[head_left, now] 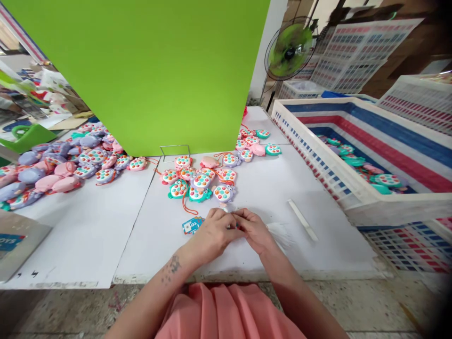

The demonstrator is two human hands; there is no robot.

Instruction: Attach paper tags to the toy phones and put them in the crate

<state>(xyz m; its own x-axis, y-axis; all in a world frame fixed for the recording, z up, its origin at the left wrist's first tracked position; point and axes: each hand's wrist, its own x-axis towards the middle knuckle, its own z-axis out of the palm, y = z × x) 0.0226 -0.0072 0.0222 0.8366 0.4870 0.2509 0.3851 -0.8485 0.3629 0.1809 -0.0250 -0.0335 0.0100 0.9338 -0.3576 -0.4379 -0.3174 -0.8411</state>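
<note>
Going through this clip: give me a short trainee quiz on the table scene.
1. True or false: the blue printed card lies beside the left hand.
2. Which lies nearer the right hand: A) the white strip, or B) the electric fan?
3. Fill in the blank: the upright board behind the toys is coloured ____.

Key: 1. True. 2. A. 3. Green.

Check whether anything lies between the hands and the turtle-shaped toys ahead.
Nothing solid: the left hand and right hand sit just short of the turtle-shaped toys. Only a thin orange cord trails from them toward a blue tag card by the left hand.
</note>
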